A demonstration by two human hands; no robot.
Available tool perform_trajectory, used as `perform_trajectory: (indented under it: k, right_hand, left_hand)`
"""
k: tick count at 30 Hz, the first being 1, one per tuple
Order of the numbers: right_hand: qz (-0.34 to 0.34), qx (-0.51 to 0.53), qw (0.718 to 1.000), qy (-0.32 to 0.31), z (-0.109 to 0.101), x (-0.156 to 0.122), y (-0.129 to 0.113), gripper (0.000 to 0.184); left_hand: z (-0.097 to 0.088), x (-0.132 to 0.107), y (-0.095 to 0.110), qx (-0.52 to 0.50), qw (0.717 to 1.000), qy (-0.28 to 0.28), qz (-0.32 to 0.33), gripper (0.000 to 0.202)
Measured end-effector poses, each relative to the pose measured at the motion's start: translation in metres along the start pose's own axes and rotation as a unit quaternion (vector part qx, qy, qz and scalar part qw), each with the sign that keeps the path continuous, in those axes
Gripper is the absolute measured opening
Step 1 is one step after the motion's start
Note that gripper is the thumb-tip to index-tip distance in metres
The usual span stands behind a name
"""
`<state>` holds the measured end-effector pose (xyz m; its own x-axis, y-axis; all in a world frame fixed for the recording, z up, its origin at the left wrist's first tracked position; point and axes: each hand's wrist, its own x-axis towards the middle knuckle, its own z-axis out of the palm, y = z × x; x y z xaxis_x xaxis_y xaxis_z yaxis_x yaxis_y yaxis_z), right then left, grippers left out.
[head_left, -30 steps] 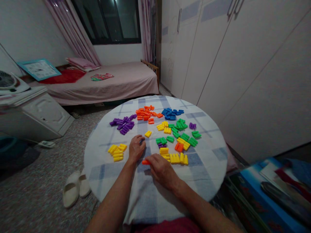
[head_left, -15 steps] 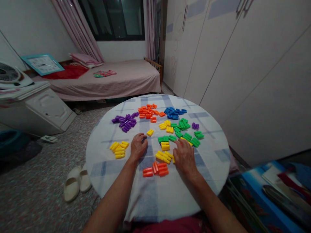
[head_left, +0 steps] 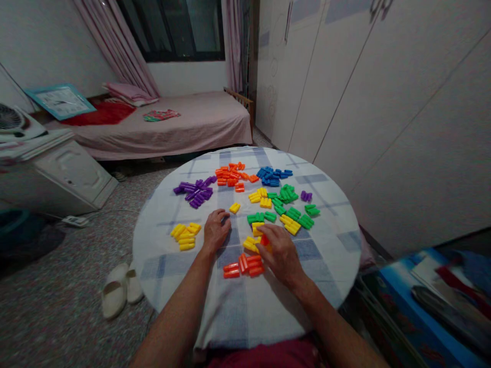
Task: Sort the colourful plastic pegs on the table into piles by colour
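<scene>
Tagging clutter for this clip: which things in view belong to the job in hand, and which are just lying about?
Likely job: right hand gripping orange piece, left hand, orange pieces, yellow pieces, green pieces, blue pieces, purple pieces, table.
Likely lying about: slippers, clock, fan, patterned cloth on bed.

The left hand (head_left: 217,230) and the right hand (head_left: 282,250) are bare, and so are the wrists; the left arm (head_left: 182,301) and the right arm (head_left: 330,314) are bare too, long and round, looking wide low down and thinner near the hands; the person wears some dark red cloth (head_left: 264,356), and just a strip of it shows; it looks soft and a bit crinkly; I can't tell if it is a top or trousers.
</scene>
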<state>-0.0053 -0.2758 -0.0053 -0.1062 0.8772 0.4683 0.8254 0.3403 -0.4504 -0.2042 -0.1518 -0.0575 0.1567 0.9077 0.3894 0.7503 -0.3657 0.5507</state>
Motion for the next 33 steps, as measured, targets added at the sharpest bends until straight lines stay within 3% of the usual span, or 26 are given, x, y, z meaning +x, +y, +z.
perform_trajectory:
  k: [4, 8, 12, 17, 20, 26, 33]
  right_hand:
    - [-0.054, 0.044, 0.996, -0.058, 0.024, -0.003, -0.023, 0.030]
    - [-0.071, 0.066, 0.993, -0.068, 0.040, -0.005, -0.025, 0.040]
    - [-0.080, 0.065, 0.994, -0.038, 0.027, -0.013, -0.017, 0.055]
    - [-0.008, 0.034, 0.999, -0.032, 0.002, -0.038, -0.011, 0.043]
    - [0.009, 0.036, 0.997, -0.061, 0.005, -0.050, -0.012, 0.038]
    - [-0.063, 0.116, 0.985, -0.110, 0.025, -0.052, -0.018, 0.042]
    - [0.002, 0.071, 0.997, -0.038, 0.008, -0.039, 0.012, 0.040]
  left_hand:
    - [0.001, 0.000, -0.002, -0.004, 1.000, 0.006, 0.004, 0.027]
    - [0.002, 0.000, -0.003, -0.007, 1.000, 0.007, 0.000, 0.027]
    - [0.002, 0.000, -0.003, -0.007, 1.000, 0.009, 0.003, 0.027]
    - [0.001, 0.000, -0.001, -0.010, 1.000, 0.005, 0.006, 0.026]
    - [0.001, 0.000, -0.001, -0.006, 1.000, 0.003, 0.001, 0.026]
    - [0.001, 0.001, -0.001, -0.004, 1.000, 0.004, 0.004, 0.026]
    - [0.001, 0.000, -0.001, -0.001, 1.000, 0.009, 0.007, 0.025]
